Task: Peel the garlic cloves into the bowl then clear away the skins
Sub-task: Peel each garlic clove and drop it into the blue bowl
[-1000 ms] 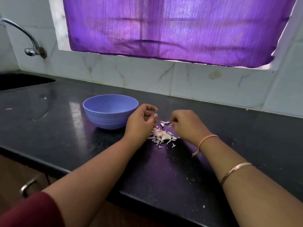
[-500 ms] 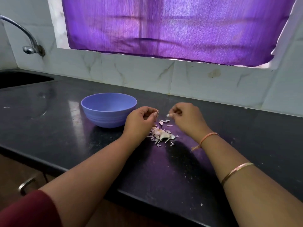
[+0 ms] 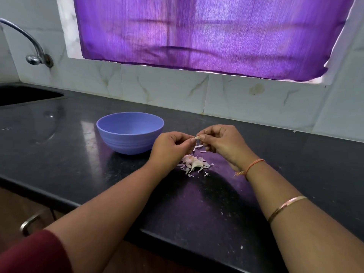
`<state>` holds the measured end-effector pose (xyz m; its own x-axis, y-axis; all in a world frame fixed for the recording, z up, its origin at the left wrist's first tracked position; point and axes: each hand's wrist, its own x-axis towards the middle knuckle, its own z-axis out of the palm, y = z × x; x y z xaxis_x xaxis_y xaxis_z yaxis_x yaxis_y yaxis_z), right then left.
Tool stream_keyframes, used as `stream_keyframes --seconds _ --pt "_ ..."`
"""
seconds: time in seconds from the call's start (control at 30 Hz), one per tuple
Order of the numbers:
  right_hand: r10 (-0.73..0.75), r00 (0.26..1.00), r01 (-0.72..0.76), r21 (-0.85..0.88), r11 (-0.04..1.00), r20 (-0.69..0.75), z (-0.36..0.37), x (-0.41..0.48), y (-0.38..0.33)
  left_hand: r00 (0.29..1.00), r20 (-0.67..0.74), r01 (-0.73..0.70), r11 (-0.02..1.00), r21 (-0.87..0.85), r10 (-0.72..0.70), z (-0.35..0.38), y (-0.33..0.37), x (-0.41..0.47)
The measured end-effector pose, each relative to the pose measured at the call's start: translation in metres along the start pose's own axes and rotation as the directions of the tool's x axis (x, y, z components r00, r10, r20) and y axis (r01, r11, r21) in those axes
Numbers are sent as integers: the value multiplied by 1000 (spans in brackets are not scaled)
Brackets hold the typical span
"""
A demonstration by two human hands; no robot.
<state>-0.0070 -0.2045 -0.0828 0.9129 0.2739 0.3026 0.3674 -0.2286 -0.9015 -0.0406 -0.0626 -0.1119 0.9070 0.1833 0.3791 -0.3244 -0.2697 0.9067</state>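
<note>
A blue bowl (image 3: 130,133) stands on the black counter (image 3: 78,160), left of my hands. My left hand (image 3: 170,149) and my right hand (image 3: 220,143) meet fingertip to fingertip above the counter, pinching a small pale garlic clove (image 3: 197,137) between them. Beneath the hands lies a small heap of garlic skins (image 3: 192,164) with a whole clove among them. A few loose skin flakes (image 3: 199,147) lie just behind the heap. The bowl's inside is hidden from this angle.
A sink (image 3: 25,94) with a curved metal tap (image 3: 33,54) sits at the far left. A tiled wall and a purple curtain (image 3: 206,32) back the counter. The counter's front edge runs close below my forearms, with a drawer handle (image 3: 29,223) under it.
My right hand lifted from the heap with a clove and moved toward the left hand. Both hands rose slightly and now hold the clove together.
</note>
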Motion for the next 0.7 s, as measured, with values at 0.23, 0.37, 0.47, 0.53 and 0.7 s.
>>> stream_keyframes --seconds 0.23,0.37,0.47,0.53,0.7 --pt "-12 1000 13 -37 999 25 0 -1 0 1000 -1 29 999 -31 -29 -2 3 -2" --pt "-8 999 9 -34 999 34 3 -2 0 999 -3 46 998 -41 -47 -4 6 -4" --pt "-37 999 37 -65 997 -3 4 -2 0 998 -37 54 998 -30 -55 -3 7 -4" --pt "-124 992 112 -220 969 -40 5 0 0 997 -57 58 998 -32 -59 -2 7 -3" --pt "-229 973 189 -434 881 -41 9 0 -2 995 -71 64 997 -31 -66 -2 7 -2"
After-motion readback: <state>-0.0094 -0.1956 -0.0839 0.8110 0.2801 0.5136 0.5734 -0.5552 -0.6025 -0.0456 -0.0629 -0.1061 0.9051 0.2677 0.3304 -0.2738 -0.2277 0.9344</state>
